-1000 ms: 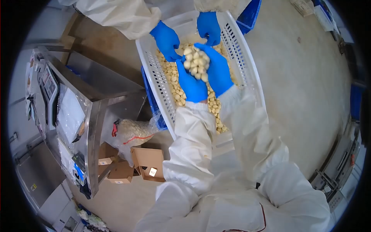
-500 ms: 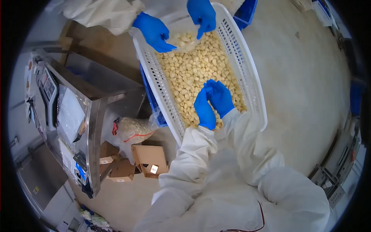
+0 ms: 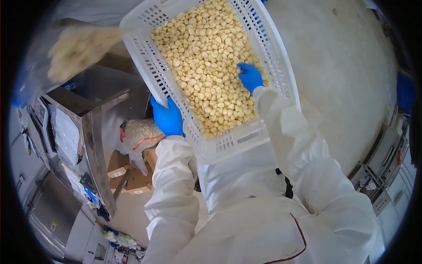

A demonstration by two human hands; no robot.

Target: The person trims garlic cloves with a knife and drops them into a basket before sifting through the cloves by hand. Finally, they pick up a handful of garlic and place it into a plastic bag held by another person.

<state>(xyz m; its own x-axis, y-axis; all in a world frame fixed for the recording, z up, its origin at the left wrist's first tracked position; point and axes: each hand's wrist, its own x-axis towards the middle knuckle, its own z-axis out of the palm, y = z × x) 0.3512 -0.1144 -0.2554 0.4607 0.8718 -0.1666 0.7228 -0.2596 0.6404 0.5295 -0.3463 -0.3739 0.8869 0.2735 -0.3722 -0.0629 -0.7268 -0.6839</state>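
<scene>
The left hand [image 3: 167, 118] is clamped on the near side wall of the white slotted basket [image 3: 151, 72]; the right hand [image 3: 249, 77] lies on the peeled garlic cloves [image 3: 206, 57] inside, fingers curled together. The basket looks tilted toward the person, so I'd judge cloves could spill over the near rim if that one-handed grip slips. Labels on the cardboard boxes [image 3: 132, 176] below are too small to read.

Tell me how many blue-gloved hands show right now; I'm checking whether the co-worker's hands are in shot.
2. The left hand grips the white basket's outer left wall; the right hand rests on the peeled garlic cloves inside. Others may be out of frame.
</scene>
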